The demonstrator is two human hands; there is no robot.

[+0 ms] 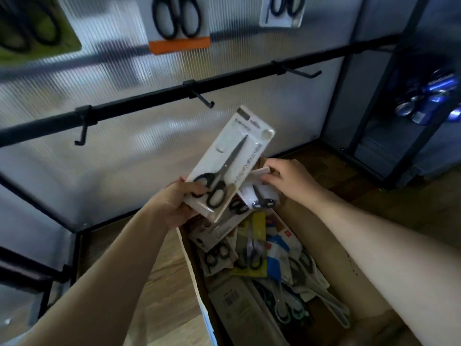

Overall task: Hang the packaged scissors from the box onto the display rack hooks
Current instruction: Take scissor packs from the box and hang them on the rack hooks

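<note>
Left hand (178, 204) grips a packaged scissors (228, 162) by its lower end, hang-hole end raised toward the empty hook (204, 101) for threading. Right hand (287, 181) pinches another pack (259, 193) at the box (331, 250), seemingly readying the next.

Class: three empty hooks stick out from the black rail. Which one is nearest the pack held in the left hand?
The middle hook, just above the pack; the other two sit farther off to either side.

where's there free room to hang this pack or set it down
Free: three bare hooks on the black rail, and wood floor left of the box. Crowded: the box interior, heaped with scissor packs, and the upper row.
</note>
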